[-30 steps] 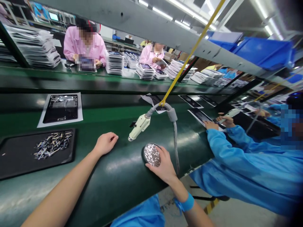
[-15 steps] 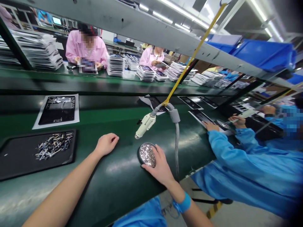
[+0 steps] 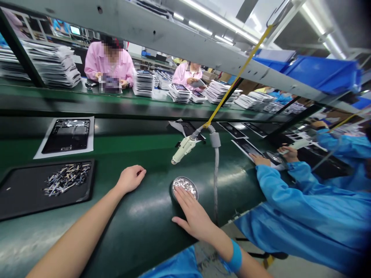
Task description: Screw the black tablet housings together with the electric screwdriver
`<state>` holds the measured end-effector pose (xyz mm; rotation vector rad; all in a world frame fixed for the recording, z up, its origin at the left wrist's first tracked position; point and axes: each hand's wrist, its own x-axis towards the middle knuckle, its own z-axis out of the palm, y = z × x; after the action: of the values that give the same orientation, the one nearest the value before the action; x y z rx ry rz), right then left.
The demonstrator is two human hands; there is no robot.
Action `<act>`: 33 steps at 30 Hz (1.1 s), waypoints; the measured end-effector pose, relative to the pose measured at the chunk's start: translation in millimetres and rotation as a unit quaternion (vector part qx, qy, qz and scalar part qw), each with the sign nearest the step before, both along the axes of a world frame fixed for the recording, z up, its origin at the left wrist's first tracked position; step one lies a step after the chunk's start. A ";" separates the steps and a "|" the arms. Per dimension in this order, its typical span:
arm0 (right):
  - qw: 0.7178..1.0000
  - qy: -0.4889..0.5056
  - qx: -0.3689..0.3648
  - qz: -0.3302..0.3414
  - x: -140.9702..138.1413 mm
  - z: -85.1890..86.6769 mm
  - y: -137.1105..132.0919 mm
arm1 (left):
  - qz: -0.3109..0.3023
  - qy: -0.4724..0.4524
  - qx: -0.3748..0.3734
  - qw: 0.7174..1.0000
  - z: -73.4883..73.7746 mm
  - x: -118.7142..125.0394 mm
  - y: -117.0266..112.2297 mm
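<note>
**A:** What is the person's right hand point(image 3: 194, 216) on?

**B:** A small round dish point(image 3: 173, 185) with a dark rim. It is heaped with tiny, glittering silver screws point(image 3: 184, 184). It sits close to the near edge of the green counter point(image 3: 150, 220). The fingers point(image 3: 182, 196) are stretched out flat and spread, with their tips laid over the dish's near rim. They grip nothing.

**A:** And the left hand point(image 3: 131, 178)?

**B:** It rests on the counter, well to the left of the dish. It is curled into a loose fist, and nothing shows inside it.

**A:** Are there other containers?

**B:** A shallow black tray point(image 3: 17, 202) lies toward the counter's left end. It holds a loose pile of small metal pieces point(image 3: 65, 178). Past it, toward the far edge, a dark device panel point(image 3: 68, 135) lies on a white sheet.

**A:** What is around the dish?

**B:** A pale electric screwdriver point(image 3: 183, 149) hangs just above and beyond it from a yellow cord point(image 3: 232, 85). To the right, a co-worker's blue sleeve point(image 3: 290, 200) reaches onto the counter.
</note>
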<state>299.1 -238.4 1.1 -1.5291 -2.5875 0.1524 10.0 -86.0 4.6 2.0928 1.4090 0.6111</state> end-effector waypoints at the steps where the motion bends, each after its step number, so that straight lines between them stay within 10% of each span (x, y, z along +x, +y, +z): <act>1: 1.000 -0.001 -0.003 -0.002 0.6 0.5 6.9 | -0.001 -0.002 0.002 1.000 0.2 -0.5 -0.1; 33: 0.989 0.145 0.015 -0.027 21.6 -1.2 9.8 | -0.003 -0.006 -0.002 1.000 -0.7 -0.8 0.4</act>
<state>320.8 -228.5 -0.1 -1.4448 -2.3100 0.3039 9.2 -85.6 3.9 2.0867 1.3958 0.6161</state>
